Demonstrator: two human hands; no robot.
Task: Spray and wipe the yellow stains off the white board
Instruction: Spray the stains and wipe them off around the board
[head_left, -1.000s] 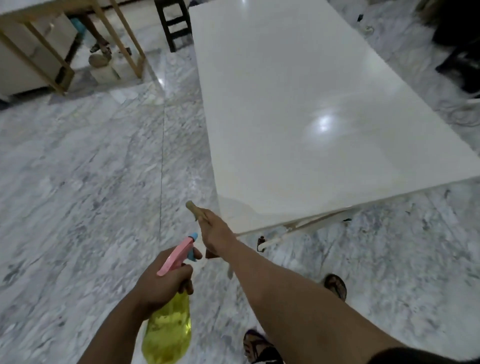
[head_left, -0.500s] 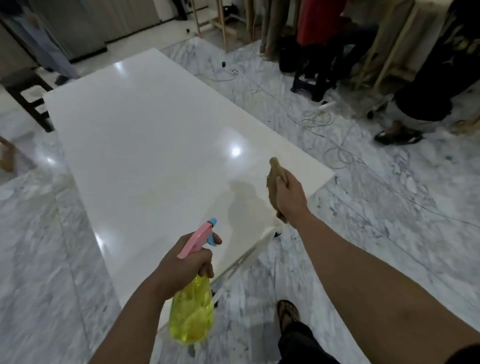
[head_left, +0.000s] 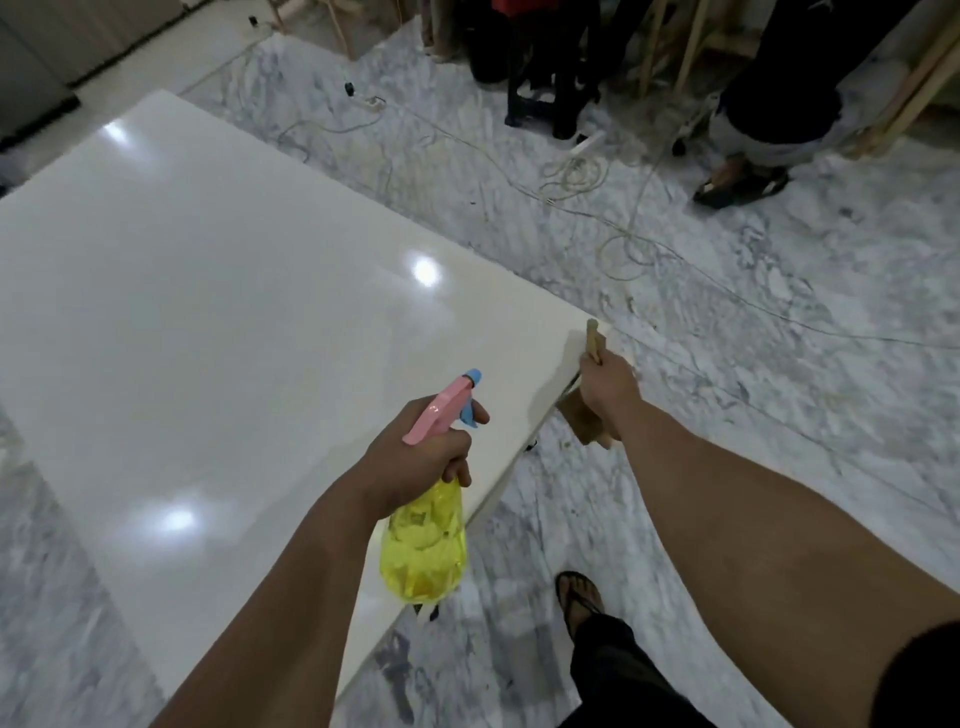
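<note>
marble floor surrounds the white board, lying low. left hand grips spray bottle; right hand holds cloth at the corner. stains unclear; spraying seems next.

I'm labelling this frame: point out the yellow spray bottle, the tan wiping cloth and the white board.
Yellow plastic spray bottle (head_left: 422, 548), head view, its translucent body.
Tan wiping cloth (head_left: 583, 418), head view, hanging lower flap.
Glossy white board (head_left: 218, 332), head view, bare top.

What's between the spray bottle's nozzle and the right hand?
Head view: only bare white board surface between the nozzle of the spray bottle and the right hand, which grips a tan cloth at the board's corner.
</note>
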